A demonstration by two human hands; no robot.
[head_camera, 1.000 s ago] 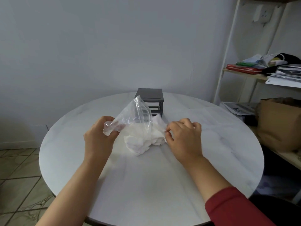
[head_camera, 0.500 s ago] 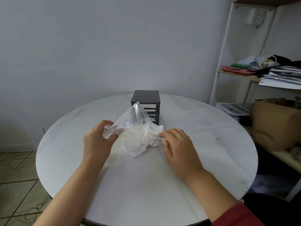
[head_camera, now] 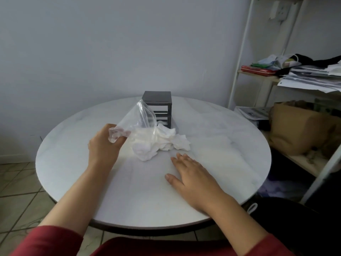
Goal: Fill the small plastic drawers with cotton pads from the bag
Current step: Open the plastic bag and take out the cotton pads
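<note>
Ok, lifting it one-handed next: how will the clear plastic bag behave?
Probably floppy: the clear plastic bag crumples where the left hand grips its corner. Likely light, holding only cotton pads; some lie outside it, so more may spill.

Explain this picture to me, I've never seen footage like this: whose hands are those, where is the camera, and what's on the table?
There is no machine here. These are a person's two bare hands, filmed by one wide-angle camera worn on their head, looking forward and down. That is why the arms come in from the bottom edge. The left hand grips a corner of a clear plastic bag, holding it up. White cotton pads spill from it in a heap onto the round white table. The right hand lies flat and open on the table, holding nothing. Behind the heap stands a small dark drawer unit, where the pads should go. A cluttered shelf is on the right.
</note>
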